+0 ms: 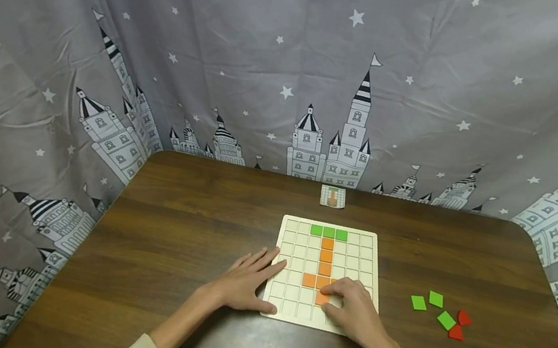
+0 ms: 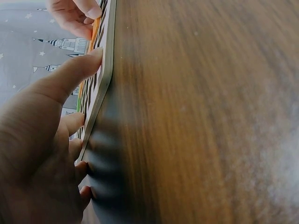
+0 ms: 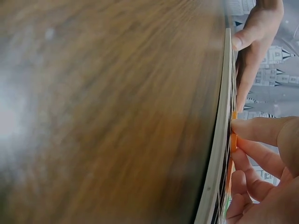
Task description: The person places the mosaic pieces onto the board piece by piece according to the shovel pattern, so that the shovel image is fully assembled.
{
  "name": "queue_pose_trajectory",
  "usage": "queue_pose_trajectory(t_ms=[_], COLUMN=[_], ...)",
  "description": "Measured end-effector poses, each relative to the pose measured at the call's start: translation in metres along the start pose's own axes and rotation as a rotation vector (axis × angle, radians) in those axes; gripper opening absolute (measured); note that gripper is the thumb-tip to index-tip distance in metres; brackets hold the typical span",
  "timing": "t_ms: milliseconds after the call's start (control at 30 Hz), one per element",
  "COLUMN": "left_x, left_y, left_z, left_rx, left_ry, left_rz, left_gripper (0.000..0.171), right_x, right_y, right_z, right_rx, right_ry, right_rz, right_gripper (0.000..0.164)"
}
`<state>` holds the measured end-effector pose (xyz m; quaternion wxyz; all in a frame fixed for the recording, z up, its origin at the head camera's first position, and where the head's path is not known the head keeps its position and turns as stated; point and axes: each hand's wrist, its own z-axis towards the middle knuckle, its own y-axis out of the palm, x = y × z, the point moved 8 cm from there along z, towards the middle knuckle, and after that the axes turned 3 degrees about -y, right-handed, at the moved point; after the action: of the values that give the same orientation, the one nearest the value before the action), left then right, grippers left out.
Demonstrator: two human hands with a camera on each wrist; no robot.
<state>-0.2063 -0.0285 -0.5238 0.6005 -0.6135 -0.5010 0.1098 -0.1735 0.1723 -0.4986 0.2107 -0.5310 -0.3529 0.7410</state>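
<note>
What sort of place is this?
Probably an indoor tabletop play or filming corner, though the room itself is hidden: a castle-and-star curtain behind a wooden table, with a gridded board and coloured tiles on it.

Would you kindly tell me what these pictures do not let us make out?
- Head: board cells beneath the right hand, which hides them.
- Head: the card's finer details, too small.
- Left wrist: the orange tiles' layout, with the board nearly edge-on.
- Right wrist: part of the right hand, cut off by the frame's edge.
</note>
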Motion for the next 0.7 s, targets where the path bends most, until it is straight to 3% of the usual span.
queue_pose_trajectory(t_ms=[233,700], left_x=[-0.0006,0.0000], left_y=[0.0001,-0.0004], left_z=[-0.0003,-0.0003], left_rx=[0.002,-0.002], left_ry=[-0.002,-0.002], left_rz=[0.006,0.013], left_gripper=[0.093,0.093], right_x=[0.0012,0.0028], right_y=[0.0011,0.0009], right_z=[0.0025,0.0038], right_rx=[0.005,0.005], right_ry=[0.039,-0.012], right_rz=[-0.019,-0.025], right_gripper=[0.022,0.020])
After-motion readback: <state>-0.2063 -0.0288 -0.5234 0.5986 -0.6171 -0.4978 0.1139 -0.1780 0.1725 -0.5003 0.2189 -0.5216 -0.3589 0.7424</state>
